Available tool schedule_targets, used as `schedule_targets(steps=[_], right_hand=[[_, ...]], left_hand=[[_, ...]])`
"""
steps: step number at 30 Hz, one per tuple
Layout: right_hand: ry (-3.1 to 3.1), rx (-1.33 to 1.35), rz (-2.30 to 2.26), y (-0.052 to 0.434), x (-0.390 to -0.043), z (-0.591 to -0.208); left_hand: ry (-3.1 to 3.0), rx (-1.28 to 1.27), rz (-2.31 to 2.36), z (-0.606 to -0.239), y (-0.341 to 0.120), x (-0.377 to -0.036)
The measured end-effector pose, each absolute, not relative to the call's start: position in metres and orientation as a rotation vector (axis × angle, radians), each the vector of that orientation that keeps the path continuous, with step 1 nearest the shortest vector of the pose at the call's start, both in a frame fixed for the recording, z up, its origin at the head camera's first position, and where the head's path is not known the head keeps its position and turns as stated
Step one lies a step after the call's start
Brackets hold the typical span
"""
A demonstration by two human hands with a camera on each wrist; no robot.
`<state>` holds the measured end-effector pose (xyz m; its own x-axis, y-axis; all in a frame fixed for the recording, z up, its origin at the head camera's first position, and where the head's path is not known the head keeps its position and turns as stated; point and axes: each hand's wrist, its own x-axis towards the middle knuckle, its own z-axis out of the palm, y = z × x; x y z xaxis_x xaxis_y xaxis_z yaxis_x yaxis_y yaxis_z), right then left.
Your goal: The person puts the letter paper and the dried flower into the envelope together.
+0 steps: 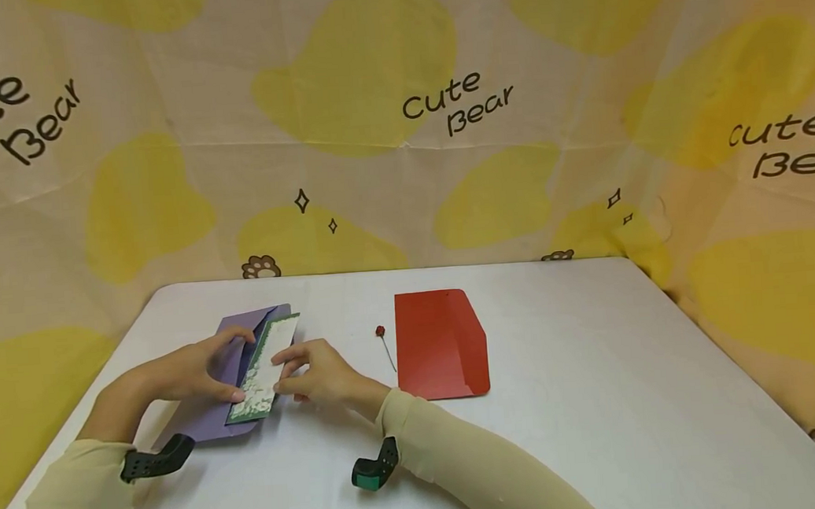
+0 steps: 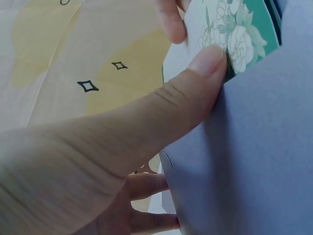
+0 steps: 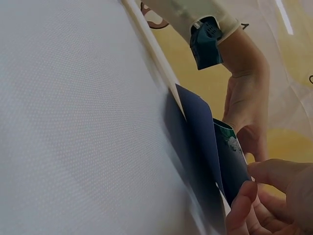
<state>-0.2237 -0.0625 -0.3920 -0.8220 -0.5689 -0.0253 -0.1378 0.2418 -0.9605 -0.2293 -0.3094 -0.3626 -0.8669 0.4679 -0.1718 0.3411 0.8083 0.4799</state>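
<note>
from the head view the left hand [image 1: 189, 372] grips the purple envelope [image 1: 235, 377] on the white table [image 1: 602, 398] while the right hand [image 1: 320, 375] pinches the floral card [image 1: 262, 367] lying half inside it, in the left wrist view the thumb [image 2: 195, 83] presses that card against the envelope, and in the right wrist view curled fingertips [image 3: 244, 200] clasp the card's edge.

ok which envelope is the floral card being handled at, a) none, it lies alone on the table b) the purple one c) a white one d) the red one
b: both the left hand and the right hand hold the floral card at the open purple envelope, while the red envelope lies untouched to the right, beside a red-headed pin.
</note>
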Motion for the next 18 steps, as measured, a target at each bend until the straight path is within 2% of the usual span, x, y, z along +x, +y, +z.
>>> schedule_targets(steps=[18], right_hand=[[2.102, -0.68, -1.617, -0.0705, -0.2309, -0.3936]], left_hand=[[2.706, 0.614, 0.658, -0.3624, -0.31, -0.2276]])
